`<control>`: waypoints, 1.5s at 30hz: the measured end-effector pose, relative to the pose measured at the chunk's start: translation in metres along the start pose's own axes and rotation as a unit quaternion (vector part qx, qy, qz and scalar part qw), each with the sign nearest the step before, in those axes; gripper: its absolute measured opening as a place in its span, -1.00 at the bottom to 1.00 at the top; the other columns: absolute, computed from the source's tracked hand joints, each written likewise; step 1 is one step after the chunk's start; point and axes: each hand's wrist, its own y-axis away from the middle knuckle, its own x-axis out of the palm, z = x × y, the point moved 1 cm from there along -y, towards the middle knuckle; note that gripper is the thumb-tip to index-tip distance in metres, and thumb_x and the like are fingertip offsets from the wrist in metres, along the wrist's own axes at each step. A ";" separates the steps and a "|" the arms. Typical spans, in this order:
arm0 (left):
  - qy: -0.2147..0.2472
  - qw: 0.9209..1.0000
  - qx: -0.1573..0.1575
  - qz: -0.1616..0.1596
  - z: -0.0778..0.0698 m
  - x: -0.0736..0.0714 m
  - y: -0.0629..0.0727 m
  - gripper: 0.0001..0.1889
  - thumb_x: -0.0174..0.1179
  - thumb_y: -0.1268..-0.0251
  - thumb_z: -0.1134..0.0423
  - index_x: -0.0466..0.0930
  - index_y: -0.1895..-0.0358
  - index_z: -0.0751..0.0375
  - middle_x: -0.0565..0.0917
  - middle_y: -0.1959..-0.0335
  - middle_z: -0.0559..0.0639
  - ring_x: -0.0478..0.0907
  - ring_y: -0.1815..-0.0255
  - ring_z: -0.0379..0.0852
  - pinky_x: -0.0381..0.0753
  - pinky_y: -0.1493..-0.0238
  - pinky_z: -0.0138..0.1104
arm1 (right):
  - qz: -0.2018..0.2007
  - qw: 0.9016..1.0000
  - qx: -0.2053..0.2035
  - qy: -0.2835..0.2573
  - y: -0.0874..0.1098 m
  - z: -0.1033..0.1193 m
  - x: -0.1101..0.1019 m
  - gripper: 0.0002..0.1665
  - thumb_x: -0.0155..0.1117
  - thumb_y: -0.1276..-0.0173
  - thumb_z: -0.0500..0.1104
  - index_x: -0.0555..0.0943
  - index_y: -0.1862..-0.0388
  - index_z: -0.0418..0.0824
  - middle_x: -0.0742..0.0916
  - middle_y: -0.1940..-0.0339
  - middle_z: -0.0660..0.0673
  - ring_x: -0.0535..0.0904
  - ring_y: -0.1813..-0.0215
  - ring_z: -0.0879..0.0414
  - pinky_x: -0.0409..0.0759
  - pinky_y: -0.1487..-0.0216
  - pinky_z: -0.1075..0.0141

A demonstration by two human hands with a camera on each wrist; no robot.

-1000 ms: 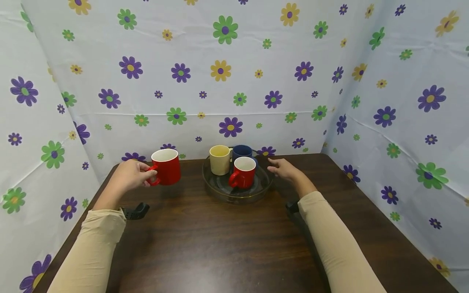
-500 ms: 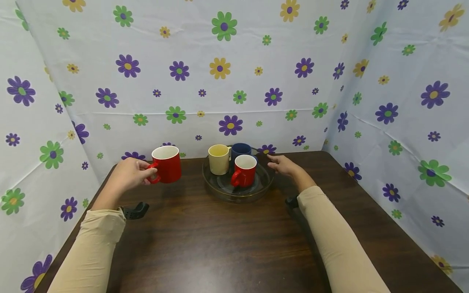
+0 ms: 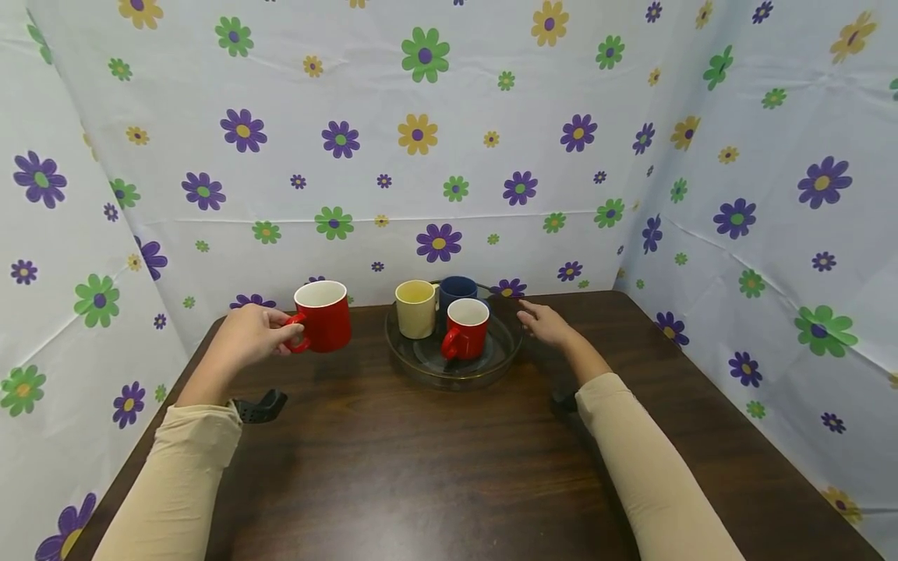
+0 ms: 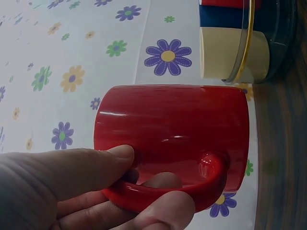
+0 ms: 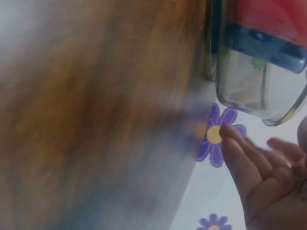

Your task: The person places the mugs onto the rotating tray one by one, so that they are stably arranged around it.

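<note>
My left hand (image 3: 249, 341) grips a red mug (image 3: 330, 321) with a white inside by its handle, held upright above the table's left side. In the left wrist view, thumb and fingers wrap the handle of that mug (image 4: 177, 124). A round clear tray (image 3: 456, 382) with a gold rim stands at the back centre. It carries a cream mug (image 3: 415, 318), a dark blue mug (image 3: 457, 287) and a smaller red mug (image 3: 466, 333), which partly hides the blue one. Beside the tray's right edge, my right hand (image 3: 550, 327) has its fingers extended, holding nothing.
The dark wooden table (image 3: 421, 467) reaches back to a white flower-print cloth (image 3: 379, 140), which also hangs at left and right. A black strap (image 3: 259, 407) sits on the left wrist.
The left hand and its red mug stay nearly still. The right hand shifts slightly away from the tray's edge. The mugs on the tray keep their places.
</note>
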 end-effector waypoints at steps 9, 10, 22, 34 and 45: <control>0.005 1.000 0.001 0.003 0.000 0.005 0.001 -0.64 0.26 -0.46 0.12 0.74 0.03 0.43 0.78 0.34 0.11 0.67 0.38 -0.06 0.68 0.22 -0.08 | 0.034 0.999 0.005 -0.007 0.032 0.006 -0.003 -0.13 0.10 -0.61 0.03 0.01 -0.62 -0.41 0.25 -0.55 -0.50 0.33 -0.45 -0.42 0.27 -0.44 -0.27; 0.004 1.000 0.000 0.004 0.000 0.006 0.001 -0.64 0.26 -0.46 0.12 0.74 0.03 0.43 0.78 0.33 0.12 0.67 0.37 -0.05 0.69 0.22 -0.08 | 0.041 0.999 0.005 -0.010 0.034 0.007 -0.001 -0.11 0.11 -0.60 0.04 0.00 -0.63 -0.40 0.23 -0.57 -0.48 0.26 -0.50 -0.42 0.22 -0.46 -0.27; 0.003 1.000 0.001 -0.003 -0.007 0.006 0.001 -0.65 0.27 -0.45 0.10 0.76 0.07 0.40 0.77 0.31 0.13 0.64 0.33 0.00 0.62 0.32 -0.24 | 0.094 0.995 0.034 -0.004 0.035 0.023 0.011 0.03 0.13 -0.58 0.11 -0.14 -0.63 -0.44 0.09 -0.62 -0.44 0.03 -0.60 -0.36 0.11 -0.53 -0.20; 0.004 1.000 0.013 -0.004 -0.012 0.008 0.002 -0.64 0.28 -0.44 0.11 0.75 0.04 0.41 0.78 0.32 0.12 0.65 0.38 -0.06 0.66 0.29 -0.19 | 0.088 0.995 0.044 0.005 0.036 0.026 0.009 -0.07 0.09 -0.62 0.00 -0.14 -0.64 -0.40 0.05 -0.64 -0.41 -0.03 -0.61 -0.36 0.06 -0.53 -0.20; 0.011 0.999 0.035 0.001 -0.019 0.011 0.000 -0.68 0.28 -0.43 0.16 0.75 0.06 0.41 0.80 0.34 0.13 0.71 0.45 -0.11 0.68 0.33 -0.23 | 0.106 0.992 0.044 0.054 0.023 0.030 0.002 -0.15 0.02 -0.65 -0.05 -0.13 -0.64 -0.40 0.09 -0.62 -0.43 -0.01 -0.61 -0.35 0.02 -0.55 -0.19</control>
